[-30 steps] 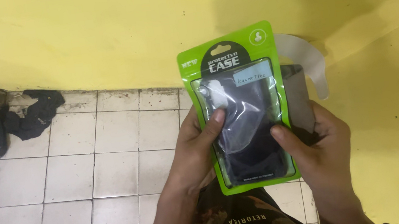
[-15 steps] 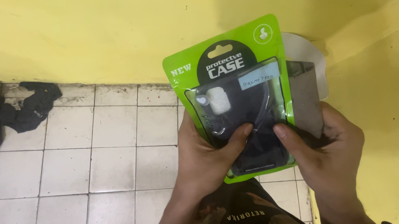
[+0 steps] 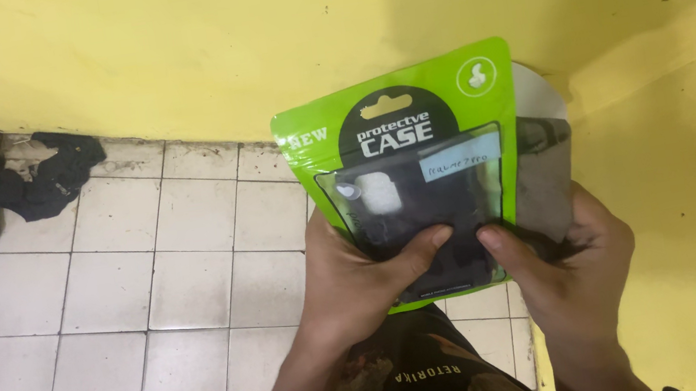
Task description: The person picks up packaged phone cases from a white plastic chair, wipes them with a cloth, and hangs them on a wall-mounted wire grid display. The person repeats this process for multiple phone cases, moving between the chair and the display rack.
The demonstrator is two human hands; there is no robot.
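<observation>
Dark rag (image 3: pixel 34 183): crumpled on the floor at far left, against the foot of the wall, well apart from both hands.
Tiled floor (image 3: pixel 104 287): pale square tiles, stained, below and left of the hands.
Left hand (image 3: pixel 361 281): grip closed on the lower left part of the green pouch, thumb laid across the clear window, fingers hidden behind.
Green pouch (image 3: pixel 409 113): flat retail packet with a clear window, held upright in front of the chest, long axis running up and down, tilted slightly; header end up, well above both grips; lower end between the two hands.
Dark phone case (image 3: pixel 407 223): inside the pouch, seen through the window, just above the two thumbs.
Second packet (image 3: pixel 546 166): clear and greyish, behind the green pouch, its edge showing at the right side.
Right hand (image 3: pixel 568 254): grip closed on the lower right edge of both packets, thumb in front pointing left, almost meeting the left thumb.
Nearer hand: both level and equally near, thumbs just beside each other at the window's lower part.
Yellow wall (image 3: pixel 252 44): behind everything, bending into a corner at right.
</observation>
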